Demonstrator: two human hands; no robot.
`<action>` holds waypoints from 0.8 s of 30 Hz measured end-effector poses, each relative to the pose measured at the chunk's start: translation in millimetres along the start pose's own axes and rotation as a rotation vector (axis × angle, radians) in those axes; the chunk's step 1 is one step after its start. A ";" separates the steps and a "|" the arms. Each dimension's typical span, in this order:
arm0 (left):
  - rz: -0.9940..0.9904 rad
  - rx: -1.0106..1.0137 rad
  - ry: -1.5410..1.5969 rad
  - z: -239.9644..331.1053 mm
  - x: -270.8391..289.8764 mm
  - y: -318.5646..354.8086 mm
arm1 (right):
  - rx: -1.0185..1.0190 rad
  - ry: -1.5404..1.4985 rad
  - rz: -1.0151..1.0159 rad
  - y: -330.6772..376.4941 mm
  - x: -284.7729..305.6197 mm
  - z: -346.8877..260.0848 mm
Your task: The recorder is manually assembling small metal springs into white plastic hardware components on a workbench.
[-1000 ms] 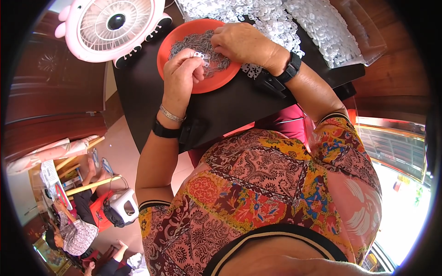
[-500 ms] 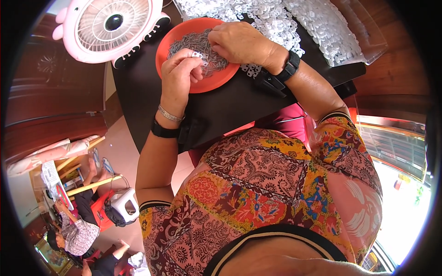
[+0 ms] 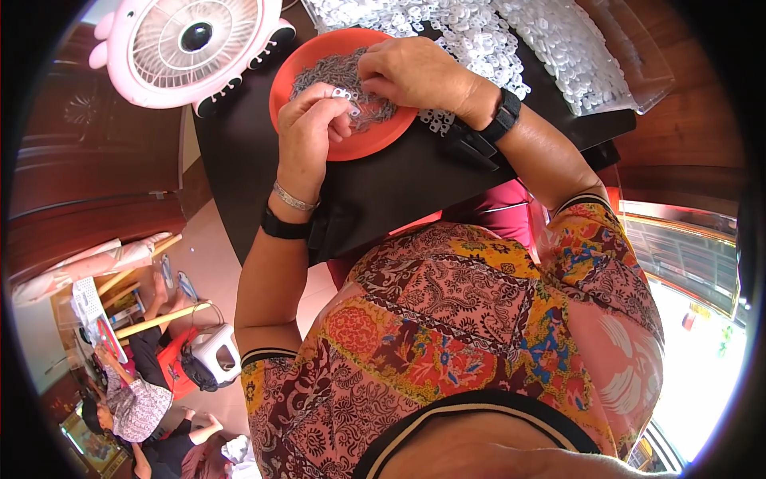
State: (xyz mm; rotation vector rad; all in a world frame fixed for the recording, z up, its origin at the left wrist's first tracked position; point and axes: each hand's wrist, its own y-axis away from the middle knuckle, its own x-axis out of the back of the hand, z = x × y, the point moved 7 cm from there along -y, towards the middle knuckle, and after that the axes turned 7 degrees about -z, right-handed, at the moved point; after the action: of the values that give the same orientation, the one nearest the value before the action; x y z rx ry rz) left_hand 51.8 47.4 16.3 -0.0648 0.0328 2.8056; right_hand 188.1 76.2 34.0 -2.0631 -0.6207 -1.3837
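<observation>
An orange-red plastic bowl [image 3: 281,88] holds a heap of small grey nails [image 3: 329,72]. Above its near left part, my left hand [image 3: 307,120] is closed, with a few small white plastic clips [image 3: 341,93] gripped between thumb and fingers. Over the right side of the same bowl, my right hand [image 3: 411,73] has its fingers curled together, down at the nails. Whatever its fingertips pinch is hidden behind the hand.
A large pile of white clips [image 3: 479,48] lies behind and right of the bowl, with more in a clear plastic container [image 3: 650,88]. The pink fan [image 3: 132,80] stands at the far left of the black table [image 3: 375,195]. People [image 3: 140,411] are at lower left.
My right hand has shifted very slightly left over the nails. My left hand stays in place with the clips. At lower left, a person's limbs have moved a little.
</observation>
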 end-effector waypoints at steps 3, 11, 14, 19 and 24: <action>0.006 -0.004 -0.001 1.2 0.6 0.2 | -0.022 0.002 0.053 0.1 7.6 1.9; -0.008 -0.014 0.077 2.5 -0.8 1.9 | -0.079 -0.809 -0.124 -2.7 8.3 -10.4; -0.044 -0.010 0.106 1.7 -6.5 1.6 | -0.025 -1.041 -0.151 -0.8 3.9 -13.6; -0.063 -0.001 0.105 2.2 -6.7 2.9 | 0.026 -1.048 -0.186 -1.1 5.1 -18.4; -0.068 -0.032 0.019 4.9 -4.8 2.1 | -0.007 -1.119 -0.140 -1.7 5.2 -10.0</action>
State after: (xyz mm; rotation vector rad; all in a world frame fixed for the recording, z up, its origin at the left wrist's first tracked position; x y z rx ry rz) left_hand 55.5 44.0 21.5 -0.0983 -0.0095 2.7382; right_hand 182.2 70.9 42.3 -2.7263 -1.1882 -0.1440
